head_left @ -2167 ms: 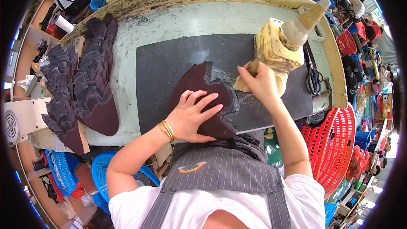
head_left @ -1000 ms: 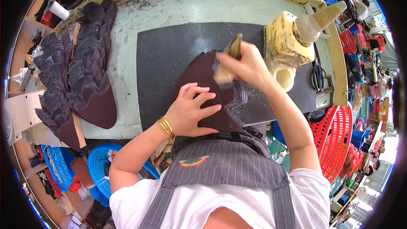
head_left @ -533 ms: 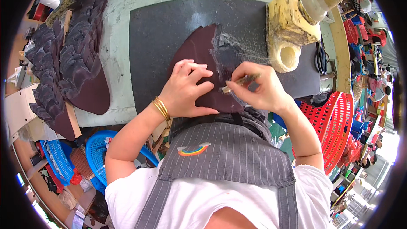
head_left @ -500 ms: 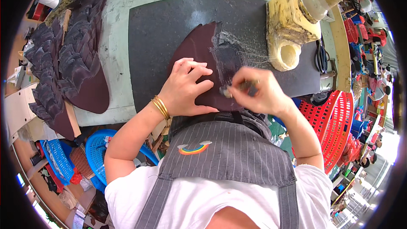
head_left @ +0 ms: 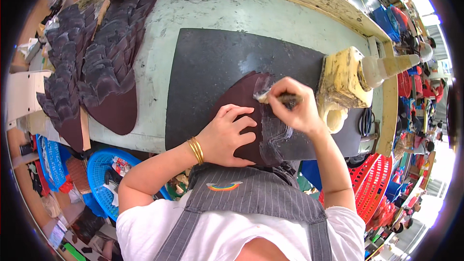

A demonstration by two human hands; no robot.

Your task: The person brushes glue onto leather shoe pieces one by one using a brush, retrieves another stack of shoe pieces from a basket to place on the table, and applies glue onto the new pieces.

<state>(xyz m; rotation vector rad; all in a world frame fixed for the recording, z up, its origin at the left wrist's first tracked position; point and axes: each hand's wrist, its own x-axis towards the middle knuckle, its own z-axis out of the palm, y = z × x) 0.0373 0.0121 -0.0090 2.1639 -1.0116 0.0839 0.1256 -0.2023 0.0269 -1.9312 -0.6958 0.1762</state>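
Note:
A maroon curved sheet piece (head_left: 238,92) lies on a dark flat board (head_left: 203,63). My left hand (head_left: 226,137) rests on it with the fingers spread, holding it down near its left and near side. Closed round a small brush (head_left: 264,97), my right hand (head_left: 296,105) has the bristles against the piece's far right edge. The fingers and motion hide most of the brush's handle. Wet, shiny, whitish streaks of paste (head_left: 275,133) run along the piece's right edge and onto the board.
Right of the board stands a yellow, paste-crusted pot (head_left: 342,75) with a nozzle-topped bottle (head_left: 386,69). Overlapping coated maroon pieces (head_left: 113,63) lie in rows at the left. Red (head_left: 374,183) and blue (head_left: 99,176) plastic baskets stand below the table's near edge.
My right hand has moved the brush from the near part of the piece's right edge to its far end. My left hand stays on the piece. The whole view has shifted.

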